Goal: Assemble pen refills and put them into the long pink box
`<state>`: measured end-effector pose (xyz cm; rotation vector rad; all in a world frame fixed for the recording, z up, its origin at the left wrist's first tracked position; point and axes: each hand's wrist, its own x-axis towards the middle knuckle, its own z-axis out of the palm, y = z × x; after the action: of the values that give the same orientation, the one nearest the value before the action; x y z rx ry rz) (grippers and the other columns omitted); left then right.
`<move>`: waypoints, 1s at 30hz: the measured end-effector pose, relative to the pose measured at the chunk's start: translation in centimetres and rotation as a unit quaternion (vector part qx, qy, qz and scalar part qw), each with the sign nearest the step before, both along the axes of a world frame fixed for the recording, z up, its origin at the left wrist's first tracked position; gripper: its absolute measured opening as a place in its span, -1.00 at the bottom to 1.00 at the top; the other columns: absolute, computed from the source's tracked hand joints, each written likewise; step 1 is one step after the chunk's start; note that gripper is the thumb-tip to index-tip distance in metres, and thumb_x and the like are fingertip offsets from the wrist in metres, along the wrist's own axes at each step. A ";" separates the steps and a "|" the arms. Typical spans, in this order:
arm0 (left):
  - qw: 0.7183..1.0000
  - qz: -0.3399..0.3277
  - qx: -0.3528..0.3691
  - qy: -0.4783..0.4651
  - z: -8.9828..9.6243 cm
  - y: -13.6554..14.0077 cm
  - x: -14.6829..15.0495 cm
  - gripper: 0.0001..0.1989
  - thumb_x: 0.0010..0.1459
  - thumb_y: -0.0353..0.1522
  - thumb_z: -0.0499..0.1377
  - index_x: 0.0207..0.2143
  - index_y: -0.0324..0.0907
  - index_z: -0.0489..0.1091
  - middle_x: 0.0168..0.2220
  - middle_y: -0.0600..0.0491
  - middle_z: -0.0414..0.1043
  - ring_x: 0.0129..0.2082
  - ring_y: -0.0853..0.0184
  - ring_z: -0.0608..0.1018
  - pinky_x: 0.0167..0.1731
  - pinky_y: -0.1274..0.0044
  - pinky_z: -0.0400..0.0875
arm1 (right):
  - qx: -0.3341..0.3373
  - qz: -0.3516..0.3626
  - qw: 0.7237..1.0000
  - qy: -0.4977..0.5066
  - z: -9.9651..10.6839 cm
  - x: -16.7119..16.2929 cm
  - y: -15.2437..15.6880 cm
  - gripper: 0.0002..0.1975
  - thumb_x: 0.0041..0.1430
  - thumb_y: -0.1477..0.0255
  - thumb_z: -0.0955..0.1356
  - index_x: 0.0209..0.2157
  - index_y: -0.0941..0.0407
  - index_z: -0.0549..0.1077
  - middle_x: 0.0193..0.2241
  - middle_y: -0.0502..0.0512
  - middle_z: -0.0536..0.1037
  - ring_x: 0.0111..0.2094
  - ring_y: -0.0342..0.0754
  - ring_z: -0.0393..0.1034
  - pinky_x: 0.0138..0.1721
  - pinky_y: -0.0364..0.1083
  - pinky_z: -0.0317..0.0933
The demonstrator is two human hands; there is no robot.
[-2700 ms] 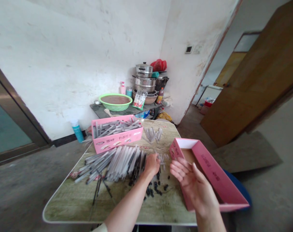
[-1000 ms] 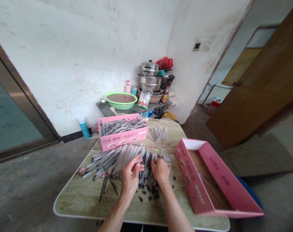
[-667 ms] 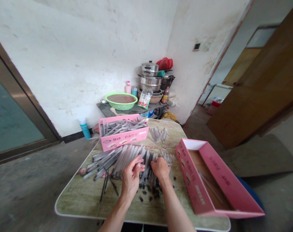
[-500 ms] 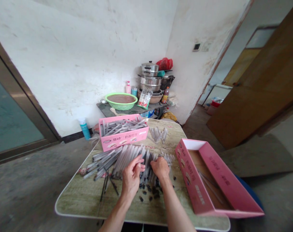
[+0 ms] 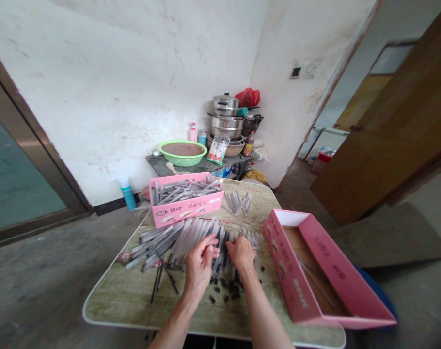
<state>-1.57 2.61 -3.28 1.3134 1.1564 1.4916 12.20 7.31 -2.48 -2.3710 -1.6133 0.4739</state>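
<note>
My left hand [image 5: 199, 261] hovers over a row of translucent pen barrels [image 5: 195, 233], fingers bent and apart with nothing seen in them. Close by on the right, my right hand [image 5: 242, 252] is closed, its fingers pointing down among dark-ended pen barrels [image 5: 218, 261]. Whatever it grips is hidden under the knuckles. Small black pen parts [image 5: 224, 286] lie scattered on the table just below both hands. A looser heap of grey pen barrels [image 5: 158, 238] spreads to the left, with thin black sticks [image 5: 172, 280] near it.
A pink box [image 5: 187, 206] full of pen barrels stands behind the row. At right, a larger pink box [image 5: 296, 286] holds a few thin rods. Short clear pieces [image 5: 238, 202] lie at the table's [image 5: 111, 300] far side. Beyond are a green basin [image 5: 182, 159] and stacked pots [image 5: 226, 123].
Both hands have barely shifted; the left has moved very slightly to the right. The boxes and pen barrels look the same.
</note>
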 end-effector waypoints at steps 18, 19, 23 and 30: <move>0.948 -0.226 -0.123 -0.186 2.4 -0.3 -0.2 -0.61 0.14 -0.19 0.17 -0.10 -0.30 0.47 -0.46 0.01 0.43 -0.59 0.50 0.33 -0.61 0.65 0.18 | -0.016 0.159 0.750 0.642 1.8 0.6 -7.6 -0.75 0.10 0.26 0.22 -0.35 0.16 0.34 -0.72 -0.01 0.44 -0.83 -0.14 0.21 -0.83 -0.20 0.10; 0.940 -0.242 -0.129 -0.202 2.4 -0.5 -0.1 -0.63 0.13 -0.21 0.18 -0.11 -0.30 0.48 -0.51 0.04 0.39 -0.60 0.51 0.31 -0.63 0.66 0.13 | -0.023 0.155 0.698 0.698 1.5 0.5 -8.0 -0.75 0.11 0.27 0.24 -0.33 0.18 0.36 -0.74 -0.02 0.43 -0.87 -0.18 0.14 -0.85 -0.23 0.03; 0.916 -0.270 -0.149 -0.257 2.3 -1.0 0.1 -0.72 0.12 -0.29 0.21 -0.19 -0.31 0.49 -0.61 0.14 0.25 -0.65 0.53 0.28 -0.65 0.65 0.07 | 0.007 0.115 0.631 0.767 0.4 0.1 -9.4 -0.68 0.13 0.22 0.31 -0.35 0.23 0.46 -0.82 -0.08 0.33 -0.89 -0.27 0.01 -0.84 -0.28 -0.09; 0.899 -0.305 -0.154 -0.274 2.7 -1.5 0.1 -0.79 0.10 -0.30 0.22 -0.31 -0.30 0.47 -0.44 -0.01 0.44 -0.69 0.55 0.34 -0.71 0.66 0.08 | 0.012 0.088 0.644 0.760 0.6 -0.8 -10.8 -0.60 0.07 0.08 0.36 -0.46 0.18 0.45 -0.86 -0.18 0.16 -0.87 -0.29 -0.08 -0.80 -0.25 -0.13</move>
<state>-1.48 1.15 -0.56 0.8367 0.5072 1.0468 11.38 -3.54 -1.86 -0.8469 -0.8243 1.7587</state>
